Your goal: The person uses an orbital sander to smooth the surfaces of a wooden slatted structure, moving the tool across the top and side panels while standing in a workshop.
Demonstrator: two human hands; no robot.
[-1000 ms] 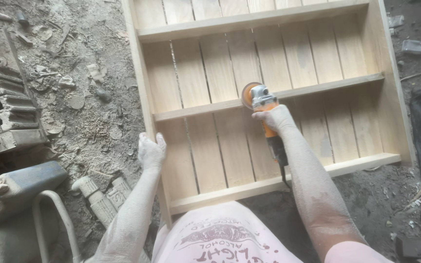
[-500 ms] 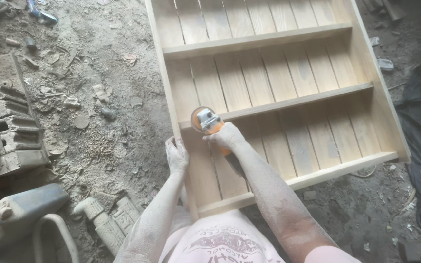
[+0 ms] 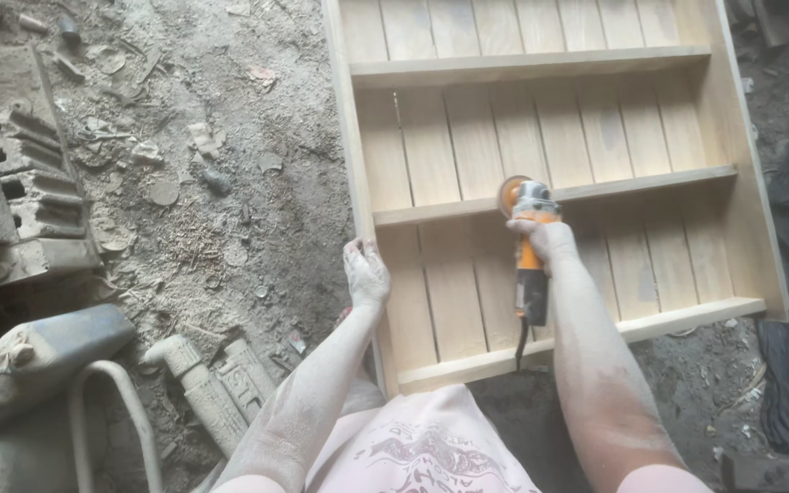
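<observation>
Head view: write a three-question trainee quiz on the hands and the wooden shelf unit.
1. True or false: the right hand grips an orange angle grinder.
2. Where does the left hand rest? A) on the left side board of the wooden shelf unit B) on the concrete block C) on the grinder
3. Fill in: the grinder's disc sits against a cross ____ of the unit.

Key: 1 true; 2 A; 3 shelf.
</observation>
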